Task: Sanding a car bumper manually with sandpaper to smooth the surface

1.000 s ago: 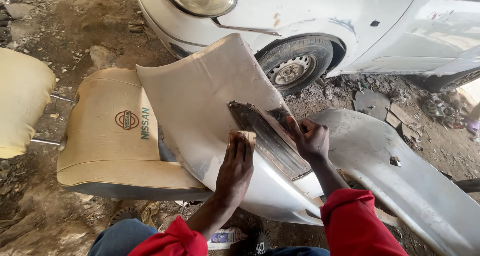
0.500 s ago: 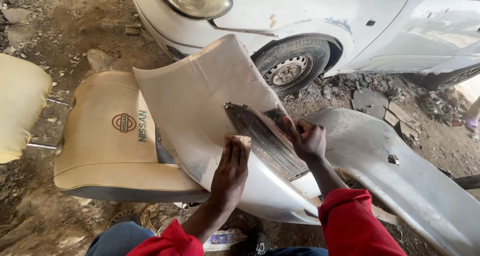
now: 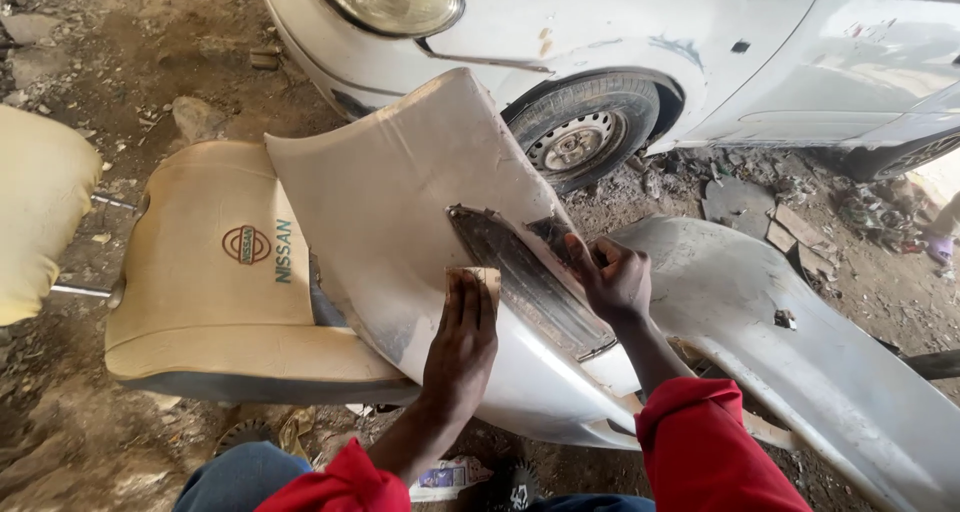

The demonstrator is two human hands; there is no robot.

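— Beige sandpaper, small and square, lying flat on the dusty white bumper, just left of the dark grille slot. Seeing it under the left hand?

— Seeing it. Left hand lying palm down, fingers stretched straight, pressing the sheet onto the panel rather than clenching it; only the top edge of the sheet peeking out past the fingertips.

— And the right hand?

— Curling around the upper rim of the grille slot, fingers hooked over the edge, gripping the bumper itself. Red sleeve showing at that wrist, another red cuff at the left.

— Where is the bumper resting?

— Leaning tilted across a tan car seat lying on the dirt ground, left corner raised, right end sweeping down and away towards the lower right. Grey smudge showing on the panel below the left hand.

— Anything behind?

— White car standing close behind, headlight at the top, front wheel just past the bumper's upper edge. Tan headrest sitting well left of the seat. Rubble scattering on the ground to the right.
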